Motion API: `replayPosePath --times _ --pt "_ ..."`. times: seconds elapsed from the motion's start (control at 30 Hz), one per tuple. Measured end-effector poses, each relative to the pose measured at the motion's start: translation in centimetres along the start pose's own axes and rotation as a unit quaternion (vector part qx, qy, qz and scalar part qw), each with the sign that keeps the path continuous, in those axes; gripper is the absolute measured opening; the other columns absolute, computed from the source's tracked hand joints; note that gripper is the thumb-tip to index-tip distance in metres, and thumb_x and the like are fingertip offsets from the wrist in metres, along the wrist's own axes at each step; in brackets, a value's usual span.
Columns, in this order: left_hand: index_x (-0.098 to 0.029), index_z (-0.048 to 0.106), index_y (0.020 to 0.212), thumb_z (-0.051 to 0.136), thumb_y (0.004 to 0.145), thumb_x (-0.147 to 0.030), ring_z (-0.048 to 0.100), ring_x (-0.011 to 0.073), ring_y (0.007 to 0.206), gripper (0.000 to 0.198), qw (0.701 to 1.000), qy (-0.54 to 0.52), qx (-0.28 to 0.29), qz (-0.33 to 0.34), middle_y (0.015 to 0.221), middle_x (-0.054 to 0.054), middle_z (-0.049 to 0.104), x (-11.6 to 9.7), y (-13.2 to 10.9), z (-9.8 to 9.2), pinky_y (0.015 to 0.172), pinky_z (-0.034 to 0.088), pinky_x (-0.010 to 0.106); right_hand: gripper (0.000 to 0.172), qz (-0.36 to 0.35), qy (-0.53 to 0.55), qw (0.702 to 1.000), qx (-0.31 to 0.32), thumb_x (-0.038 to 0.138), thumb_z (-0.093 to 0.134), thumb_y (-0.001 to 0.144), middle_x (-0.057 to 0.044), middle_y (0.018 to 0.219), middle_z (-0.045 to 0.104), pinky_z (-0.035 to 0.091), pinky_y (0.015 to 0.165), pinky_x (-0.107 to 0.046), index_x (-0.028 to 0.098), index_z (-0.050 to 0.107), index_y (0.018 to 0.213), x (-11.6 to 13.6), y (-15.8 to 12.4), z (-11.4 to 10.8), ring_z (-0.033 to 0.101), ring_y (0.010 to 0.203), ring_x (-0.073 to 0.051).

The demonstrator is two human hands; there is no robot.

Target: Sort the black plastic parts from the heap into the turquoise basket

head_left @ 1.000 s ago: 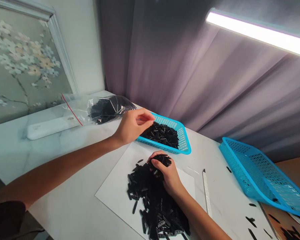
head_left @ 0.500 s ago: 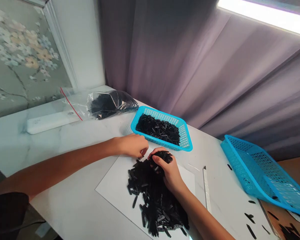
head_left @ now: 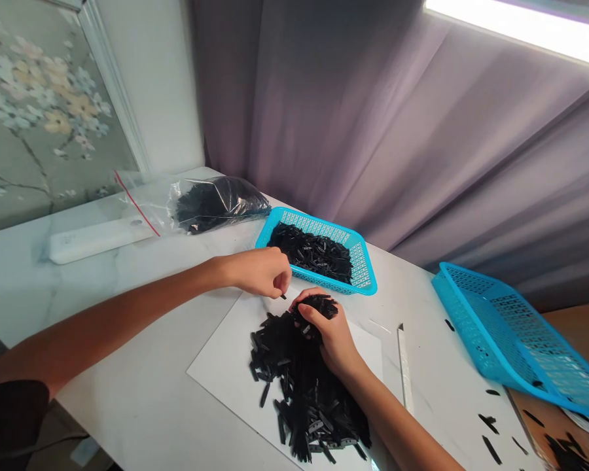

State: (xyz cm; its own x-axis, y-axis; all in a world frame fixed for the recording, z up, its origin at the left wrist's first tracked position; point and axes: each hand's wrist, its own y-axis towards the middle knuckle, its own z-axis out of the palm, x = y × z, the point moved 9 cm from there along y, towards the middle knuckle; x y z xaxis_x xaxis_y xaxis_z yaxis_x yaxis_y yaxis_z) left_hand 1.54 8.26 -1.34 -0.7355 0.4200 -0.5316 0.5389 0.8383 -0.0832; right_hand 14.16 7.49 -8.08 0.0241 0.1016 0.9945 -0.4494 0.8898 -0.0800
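Leaning over the table, we kept our left hand [head_left: 258,271] narrow, its fingertips [head_left: 281,282] pinched on a single small black slotted piece [head_left: 283,296] just above the white sheet [head_left: 226,347] and close beside the blue perforated plastic basket [head_left: 319,226]. Our right hand [head_left: 332,337] was curled around a clump [head_left: 319,307] on top of the loose heap [head_left: 299,392] of the same pieces, seemingly to keep that bunch together and within easy reach. The heap lay on the sheet, perhaps because black pieces showed up well against white. More pieces filled the basket, and a clear plastic bag [head_left: 220,206] of them lay farther along the marble-patterned tabletop [head_left: 127,294]. To the right, a second blue basket [head_left: 491,333] sat tilted over the table edge, with a few stray pieces [head_left: 491,450] scattered below it, near a narrow pale strip [head_left: 405,369]
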Motion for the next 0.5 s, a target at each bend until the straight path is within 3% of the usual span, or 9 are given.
replayPosePath --times 0.13,0.3,0.5 --pt "-0.017 0.075 0.084 0.064 0.077 -0.011 0.070 0.0132 0.074 0.014 0.998 -0.042 -0.050 0.025 0.082 0.001 0.077 -1.0 -0.9 -2.5 0.066 0.051 0.021 0.021 0.001 0.002 1.000 -0.001 0.038 0.078 0.075 -0.002 0.079 0.066 0.046 0.064 -0.030 0.020 0.070 0.084 0.2 0.0 0.1 0.058 0.070 -0.018" --pt "-0.016 0.072 0.085 0.071 0.078 -0.013 0.071 0.0133 0.077 0.008 0.972 -0.136 -0.178 0.073 0.087 0.002 0.076 -2.6 -2.3 -6.1 0.071 0.058 0.023 0.023 0.012 0.004 1.000 -0.002 0.039 0.078 0.075 -0.002 0.080 0.067 0.043 0.059 -0.029 0.021 0.069 0.085 0.0 -0.1 0.1 0.059 0.066 -0.018" --pt "-0.017 0.071 0.096 0.072 0.079 -0.012 0.071 0.0128 0.082 0.018 0.934 -0.201 -0.279 0.094 0.090 0.001 0.073 -5.1 -4.3 -8.2 0.079 0.064 0.024 0.021 0.005 0.004 1.000 0.003 0.037 0.077 0.075 -0.002 0.079 0.067 0.044 0.061 -0.029 0.021 0.069 0.085 0.1 0.0 0.1 0.059 0.067 -0.017"
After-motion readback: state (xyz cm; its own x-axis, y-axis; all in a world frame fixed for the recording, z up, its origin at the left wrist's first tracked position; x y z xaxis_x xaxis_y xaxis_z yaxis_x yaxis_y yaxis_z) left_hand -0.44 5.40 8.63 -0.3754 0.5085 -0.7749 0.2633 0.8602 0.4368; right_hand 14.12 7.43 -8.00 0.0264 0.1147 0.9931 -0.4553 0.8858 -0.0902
